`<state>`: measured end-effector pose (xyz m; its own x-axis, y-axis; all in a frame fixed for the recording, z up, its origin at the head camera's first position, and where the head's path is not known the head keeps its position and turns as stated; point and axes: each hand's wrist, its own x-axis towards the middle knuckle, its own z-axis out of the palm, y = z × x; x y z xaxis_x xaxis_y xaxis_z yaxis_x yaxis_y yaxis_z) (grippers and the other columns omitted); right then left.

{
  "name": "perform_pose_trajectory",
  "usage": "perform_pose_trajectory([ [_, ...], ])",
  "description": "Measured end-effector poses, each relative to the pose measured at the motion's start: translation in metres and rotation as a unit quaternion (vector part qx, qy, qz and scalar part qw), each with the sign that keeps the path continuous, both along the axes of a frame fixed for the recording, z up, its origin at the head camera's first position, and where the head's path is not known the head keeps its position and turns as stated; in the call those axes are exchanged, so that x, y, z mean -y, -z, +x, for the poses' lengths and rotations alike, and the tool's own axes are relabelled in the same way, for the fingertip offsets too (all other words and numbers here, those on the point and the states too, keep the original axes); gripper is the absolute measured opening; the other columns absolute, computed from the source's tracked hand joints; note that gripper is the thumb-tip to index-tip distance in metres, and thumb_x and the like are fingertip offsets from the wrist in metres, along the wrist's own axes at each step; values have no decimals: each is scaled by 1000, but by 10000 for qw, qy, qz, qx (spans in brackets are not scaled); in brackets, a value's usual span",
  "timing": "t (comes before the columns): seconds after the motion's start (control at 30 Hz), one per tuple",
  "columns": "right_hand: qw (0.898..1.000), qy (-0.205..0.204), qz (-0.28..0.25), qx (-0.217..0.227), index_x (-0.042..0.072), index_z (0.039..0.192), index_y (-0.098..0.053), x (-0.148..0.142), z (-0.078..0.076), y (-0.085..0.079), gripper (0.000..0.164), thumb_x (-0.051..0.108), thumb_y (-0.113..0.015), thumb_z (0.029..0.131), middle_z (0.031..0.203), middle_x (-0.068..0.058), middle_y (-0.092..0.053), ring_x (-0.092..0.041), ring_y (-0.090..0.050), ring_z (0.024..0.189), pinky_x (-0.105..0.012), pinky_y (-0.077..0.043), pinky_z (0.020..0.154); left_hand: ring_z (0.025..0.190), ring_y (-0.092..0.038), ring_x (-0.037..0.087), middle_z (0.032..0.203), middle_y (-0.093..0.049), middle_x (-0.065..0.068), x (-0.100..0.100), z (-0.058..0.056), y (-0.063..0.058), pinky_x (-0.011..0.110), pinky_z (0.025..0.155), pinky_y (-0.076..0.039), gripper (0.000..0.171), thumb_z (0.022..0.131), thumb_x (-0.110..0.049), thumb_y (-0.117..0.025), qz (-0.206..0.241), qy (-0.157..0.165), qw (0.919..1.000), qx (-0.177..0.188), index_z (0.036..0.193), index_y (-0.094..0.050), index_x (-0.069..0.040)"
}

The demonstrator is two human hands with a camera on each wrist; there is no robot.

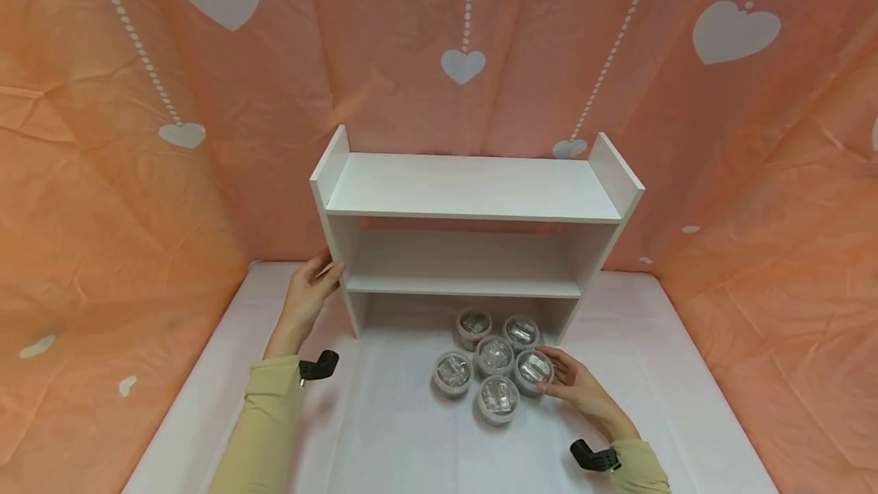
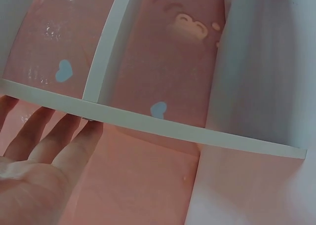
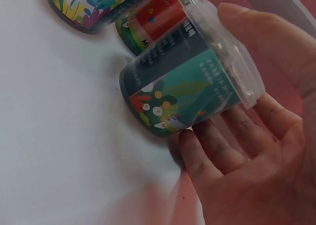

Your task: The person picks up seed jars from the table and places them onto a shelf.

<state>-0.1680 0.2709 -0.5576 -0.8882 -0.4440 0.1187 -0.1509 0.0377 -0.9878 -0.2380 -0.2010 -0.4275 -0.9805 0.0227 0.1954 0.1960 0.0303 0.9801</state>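
Shelf (image 1: 473,187), white, with two boards between upright side panels, is what I take my bearings from through the cameras. Against its left side panel (image 1: 345,246) I have the left hand (image 1: 310,296), fingers extended and released, touching the panel's outer side and curled round nothing. The left wrist feed shows me those fingertips at the panel's edge, partly hidden behind it.

In front of the shelf, near the foot of its right side panel (image 1: 583,250), I have the right hand (image 1: 579,391) grasping one jar (image 1: 533,370), thumb on one side and fingers on the other. Up close I see its teal and dark printed wrapper with plants on it, under a clear lid (image 3: 247,79); I cannot tell whether its base touches the cloth (image 1: 398,441).

Five more jars cluster at the shelf's front: a rearmost pair (image 1: 474,324) at its lower opening, a middle jar (image 1: 495,355) just ahead of them, a leftmost jar (image 1: 453,372), and a front jar (image 1: 498,398) furthest from the shelf. Behind the shelf I see an orange-pink backdrop (image 1: 398,59) with white hearts (image 1: 463,65). Nearer than the shelf, each yellow-green sleeve (image 1: 264,418) ends beside a black wrist device (image 1: 318,366).
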Motion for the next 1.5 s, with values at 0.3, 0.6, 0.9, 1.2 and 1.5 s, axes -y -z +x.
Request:
perform_pose_trajectory([
  [0.3, 9999, 78, -13, 93, -13, 140, -29, -3, 3, 2, 73, -5, -71, 81, 139, -39, -30, 0, -47, 119, -15, -39, 97, 128, -41, 36, 145, -38, 21, -2, 0, 1, 32, 96, -46, 53, 99, -12, -54, 300, 41, 9994, -139, 145, -34, 3],
  [0.6, 9998, 166, -95, 6, -13, 136, -32, -2, 4, 5, 69, -6, -72, 80, 133, -28, -43, -5, -51, 116, -18, -43, 95, 129, -41, 34, 145, -38, 20, -2, 1, 0, 43, 100, -41, 51, 99, -11, -53, 354, 23, 9994, -50, 145, -36, 1],
  [0.9, 9990, 231, -243, -285, -19, 133, -32, -5, 5, 7, 65, -13, -69, 80, 128, -20, -51, -6, -54, 113, -18, -46, 92, 129, -40, 34, 145, -38, 20, -3, 0, -1, 41, 100, -42, 52, 99, -12, -54, 345, 21, 9994, -10, 145, -35, 2],
  [1.2, 9978, 554, -117, -346, -18, 132, -34, -9, 7, -6, 62, -11, -68, 81, 124, -7, -57, -5, -56, 109, -18, -48, 88, 129, -40, 34, 146, -37, 20, -2, 0, -2, 42, 100, -41, 53, 99, -13, -55, 313, -26, 9995, 52, 146, -35, 2],
  [1.5, 9973, 643, -193, -313, -17, 132, -36, -6, 5, -25, 56, -11, -65, 84, 121, -1, -58, -7, -57, 106, -21, -50, 83, 129, -40, 33, 145, -38, 20, -2, 1, -4, 46, 102, -39, 52, 99, -13, -54, 315, -42, 9995, 40, 145, -36, 2],
])
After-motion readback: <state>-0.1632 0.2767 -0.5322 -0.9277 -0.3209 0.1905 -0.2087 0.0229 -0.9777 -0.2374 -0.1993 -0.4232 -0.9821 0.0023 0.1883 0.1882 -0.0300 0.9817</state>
